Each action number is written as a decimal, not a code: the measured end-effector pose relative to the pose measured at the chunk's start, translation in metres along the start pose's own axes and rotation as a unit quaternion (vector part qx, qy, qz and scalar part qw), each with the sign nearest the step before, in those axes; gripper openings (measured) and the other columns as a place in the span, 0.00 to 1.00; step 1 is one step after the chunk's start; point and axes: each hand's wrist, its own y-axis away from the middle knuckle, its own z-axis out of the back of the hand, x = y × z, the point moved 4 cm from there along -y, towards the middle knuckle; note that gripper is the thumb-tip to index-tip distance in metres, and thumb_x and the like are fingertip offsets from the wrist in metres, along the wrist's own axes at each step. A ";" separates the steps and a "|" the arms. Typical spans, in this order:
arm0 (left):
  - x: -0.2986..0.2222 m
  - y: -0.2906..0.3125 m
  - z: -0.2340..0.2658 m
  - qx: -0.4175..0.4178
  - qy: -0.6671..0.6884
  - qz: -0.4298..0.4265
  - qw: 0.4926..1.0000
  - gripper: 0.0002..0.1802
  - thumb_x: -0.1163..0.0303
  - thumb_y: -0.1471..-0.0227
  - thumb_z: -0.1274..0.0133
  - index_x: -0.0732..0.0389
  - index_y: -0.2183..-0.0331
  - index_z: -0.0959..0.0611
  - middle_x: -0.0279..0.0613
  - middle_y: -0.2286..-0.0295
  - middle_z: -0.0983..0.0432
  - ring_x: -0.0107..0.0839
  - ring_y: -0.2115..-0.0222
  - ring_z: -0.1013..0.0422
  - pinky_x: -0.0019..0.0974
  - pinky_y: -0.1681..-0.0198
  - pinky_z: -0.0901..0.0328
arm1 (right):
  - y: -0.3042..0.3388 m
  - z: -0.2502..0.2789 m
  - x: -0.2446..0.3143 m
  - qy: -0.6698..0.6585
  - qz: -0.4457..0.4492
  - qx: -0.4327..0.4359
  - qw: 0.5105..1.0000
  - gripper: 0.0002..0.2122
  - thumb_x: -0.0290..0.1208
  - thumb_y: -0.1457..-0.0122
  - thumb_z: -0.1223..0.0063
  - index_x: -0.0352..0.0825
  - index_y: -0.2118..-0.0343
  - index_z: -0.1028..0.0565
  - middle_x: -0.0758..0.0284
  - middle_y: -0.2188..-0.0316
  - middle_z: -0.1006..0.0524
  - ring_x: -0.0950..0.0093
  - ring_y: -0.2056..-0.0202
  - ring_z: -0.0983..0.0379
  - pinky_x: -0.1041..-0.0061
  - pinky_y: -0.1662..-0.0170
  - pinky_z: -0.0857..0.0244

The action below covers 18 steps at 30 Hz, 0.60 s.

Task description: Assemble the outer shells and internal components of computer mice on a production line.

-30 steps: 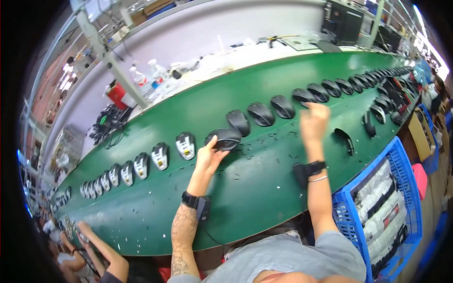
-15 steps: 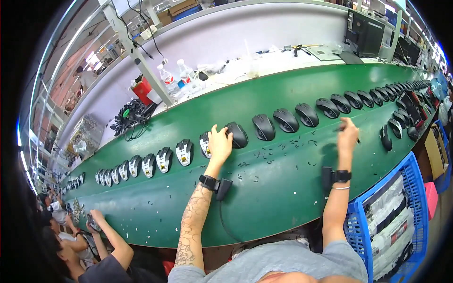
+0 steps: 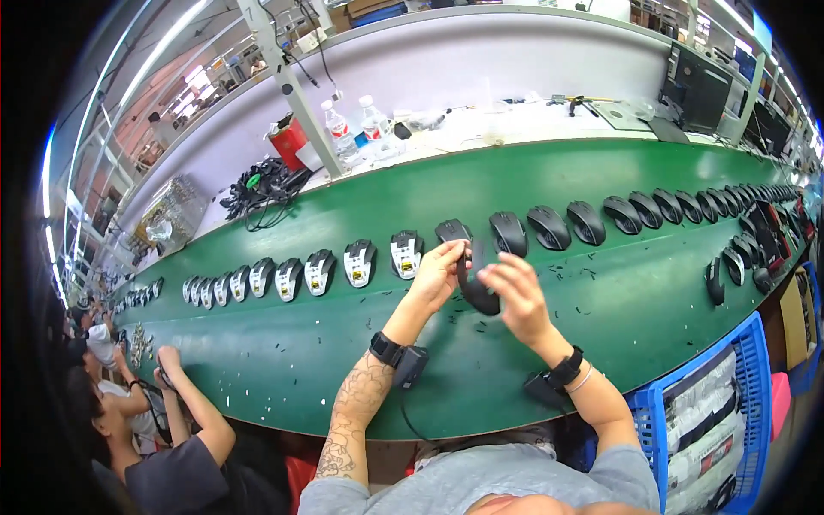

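Note:
My left hand (image 3: 440, 273) is closed on the upper end of a curved black mouse shell (image 3: 482, 299), which is tilted on edge above the green table. My right hand (image 3: 520, 299) is close to the shell's right side; its fingers are blurred, and whether they touch or hold anything is unclear. Just behind my left fingers lies a black computer mouse (image 3: 452, 229), partly hidden. To its left stands a mouse with an open white-and-black body (image 3: 406, 254), and to its right a closed black mouse (image 3: 508, 233).
Rows of mice run along the green table (image 3: 378, 343) both ways. Small black strips (image 3: 556, 279) lie scattered at mid-table. Loose black shells (image 3: 714, 281) sit at right. A blue basket (image 3: 654, 412) of packed bags stands at my right. A co-worker (image 3: 176, 463) is at left.
My left hand has come off the mice row and now grips the black shell nearer me. My right hand has moved left beside it. The whole view has shifted slightly.

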 end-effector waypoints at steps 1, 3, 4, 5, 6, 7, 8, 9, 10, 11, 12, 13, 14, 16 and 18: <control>-0.005 0.007 -0.008 -0.057 -0.025 -0.022 0.998 0.10 0.70 0.45 0.53 0.64 0.62 0.27 0.39 0.69 0.26 0.28 0.70 0.28 0.30 0.63 0.32 | 0.003 0.003 -0.011 0.000 -0.056 -0.022 0.998 0.18 0.16 0.58 0.50 0.32 0.60 0.26 0.61 0.61 0.28 0.63 0.53 0.34 0.67 0.52 0.37; -0.010 0.019 -0.018 -0.107 -0.089 -0.091 0.986 0.09 0.70 0.45 0.54 0.64 0.63 0.28 0.42 0.68 0.26 0.32 0.68 0.27 0.34 0.62 0.31 | 0.006 0.002 -0.012 -0.041 -0.102 -0.027 0.994 0.22 0.16 0.58 0.47 0.31 0.55 0.29 0.60 0.59 0.29 0.61 0.53 0.34 0.68 0.52 0.37; -0.007 0.024 -0.021 -0.098 -0.103 -0.113 0.983 0.08 0.71 0.45 0.54 0.64 0.63 0.29 0.43 0.68 0.26 0.33 0.68 0.27 0.34 0.63 0.31 | 0.002 0.001 -0.006 -0.061 -0.129 -0.018 0.990 0.24 0.17 0.58 0.44 0.32 0.53 0.31 0.60 0.58 0.30 0.61 0.54 0.33 0.69 0.52 0.36; -0.004 0.028 -0.025 -0.089 -0.117 -0.135 0.980 0.08 0.71 0.45 0.55 0.64 0.64 0.29 0.44 0.68 0.26 0.34 0.68 0.26 0.35 0.64 0.30 | 0.000 -0.002 -0.004 -0.080 -0.157 -0.008 0.984 0.27 0.19 0.58 0.42 0.32 0.50 0.33 0.59 0.57 0.31 0.60 0.54 0.33 0.69 0.52 0.36; -0.001 0.031 -0.029 -0.082 -0.122 -0.138 0.979 0.06 0.71 0.45 0.54 0.64 0.66 0.29 0.43 0.68 0.26 0.33 0.69 0.27 0.34 0.66 0.30 | 0.000 -0.006 -0.004 -0.070 -0.146 -0.005 0.987 0.33 0.21 0.62 0.37 0.33 0.48 0.36 0.59 0.56 0.32 0.60 0.56 0.32 0.70 0.54 0.36; 0.002 0.034 -0.035 -0.066 -0.129 -0.143 0.979 0.06 0.72 0.45 0.54 0.64 0.67 0.29 0.42 0.69 0.26 0.30 0.69 0.27 0.32 0.68 0.30 | 0.002 -0.007 -0.006 -0.071 -0.145 -0.002 0.987 0.33 0.21 0.62 0.37 0.33 0.48 0.36 0.59 0.56 0.32 0.60 0.56 0.32 0.70 0.54 0.36; 0.004 0.036 -0.039 -0.055 -0.132 -0.150 0.978 0.05 0.72 0.45 0.53 0.64 0.68 0.29 0.41 0.70 0.26 0.28 0.70 0.27 0.31 0.69 0.30 | 0.006 -0.009 -0.010 -0.081 -0.176 0.012 0.981 0.33 0.21 0.62 0.37 0.33 0.48 0.36 0.59 0.56 0.32 0.61 0.56 0.32 0.70 0.54 0.36; 0.006 0.038 -0.041 -0.045 -0.136 -0.157 0.977 0.05 0.72 0.46 0.53 0.64 0.68 0.28 0.40 0.70 0.27 0.27 0.71 0.28 0.31 0.70 0.30 | 0.009 -0.011 -0.014 -0.092 -0.207 0.026 0.974 0.33 0.20 0.63 0.37 0.33 0.48 0.35 0.59 0.56 0.32 0.61 0.56 0.32 0.71 0.54 0.35; 0.007 0.037 -0.039 -0.047 -0.145 -0.158 0.976 0.05 0.71 0.46 0.52 0.63 0.69 0.27 0.39 0.69 0.27 0.25 0.69 0.29 0.31 0.72 0.30 | 0.010 -0.012 -0.014 -0.116 -0.227 0.021 0.967 0.32 0.18 0.63 0.39 0.33 0.50 0.34 0.59 0.58 0.31 0.62 0.57 0.31 0.71 0.55 0.35; 0.007 0.036 -0.037 -0.050 -0.144 -0.160 0.975 0.05 0.71 0.46 0.52 0.63 0.69 0.27 0.39 0.69 0.27 0.25 0.69 0.29 0.31 0.72 0.30 | 0.011 -0.013 -0.016 -0.118 -0.226 0.023 0.967 0.32 0.18 0.63 0.39 0.33 0.50 0.34 0.59 0.58 0.31 0.62 0.57 0.31 0.71 0.55 0.35; 0.008 0.034 -0.034 -0.056 -0.138 -0.133 0.980 0.05 0.71 0.47 0.52 0.63 0.69 0.27 0.38 0.69 0.27 0.24 0.68 0.29 0.31 0.72 0.30 | 0.012 -0.015 -0.017 -0.151 -0.204 0.026 0.967 0.31 0.17 0.63 0.40 0.33 0.50 0.34 0.59 0.59 0.30 0.62 0.58 0.31 0.71 0.55 0.35; 0.007 0.031 -0.033 -0.062 -0.131 -0.105 0.984 0.05 0.70 0.47 0.51 0.62 0.69 0.26 0.37 0.68 0.28 0.23 0.67 0.30 0.31 0.73 0.30 | 0.012 -0.016 -0.016 -0.183 -0.183 0.028 0.966 0.30 0.16 0.63 0.41 0.33 0.51 0.34 0.60 0.60 0.30 0.62 0.58 0.30 0.72 0.55 0.35; 0.006 0.027 -0.029 -0.041 -0.132 -0.058 0.989 0.06 0.68 0.49 0.49 0.60 0.70 0.25 0.35 0.67 0.29 0.22 0.66 0.32 0.34 0.69 0.30 | 0.012 -0.016 -0.014 -0.194 -0.192 0.025 0.962 0.28 0.16 0.62 0.42 0.33 0.52 0.33 0.59 0.60 0.29 0.63 0.59 0.30 0.72 0.55 0.35; -0.002 0.017 -0.019 -0.029 -0.154 -0.043 0.987 0.07 0.67 0.49 0.48 0.59 0.70 0.24 0.34 0.67 0.29 0.22 0.66 0.32 0.34 0.67 0.31 | 0.011 -0.012 -0.020 -0.166 -0.210 0.005 0.964 0.28 0.16 0.62 0.42 0.33 0.53 0.32 0.59 0.59 0.29 0.63 0.59 0.30 0.71 0.55 0.34; -0.020 0.005 -0.005 -0.054 -0.259 -0.060 0.963 0.12 0.61 0.53 0.44 0.58 0.69 0.23 0.36 0.65 0.30 0.26 0.63 0.33 0.36 0.59 0.36 | 0.007 -0.006 -0.022 -0.125 -0.223 -0.027 0.966 0.24 0.18 0.60 0.41 0.33 0.55 0.31 0.57 0.56 0.30 0.62 0.57 0.30 0.70 0.54 0.34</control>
